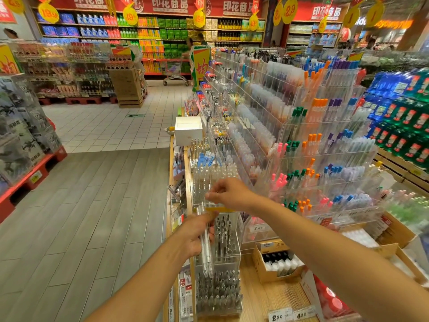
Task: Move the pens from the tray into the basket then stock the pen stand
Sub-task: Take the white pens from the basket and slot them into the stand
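We stock the pen stand.
Our left hand grips clear pens over the stand; our right hand pinches a yellow strip (maybe a band) just above them.

Supermarket aisle, stocked shelves

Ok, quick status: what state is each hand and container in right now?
Left hand: grips a bundle of clear pens, held upright.
Right hand: raised above the clear pen stand, fingers pinched; what it holds is unclear.
Clear pen stand: upright, full of pens.
White box: open.
Cardboard box: open, stocked.
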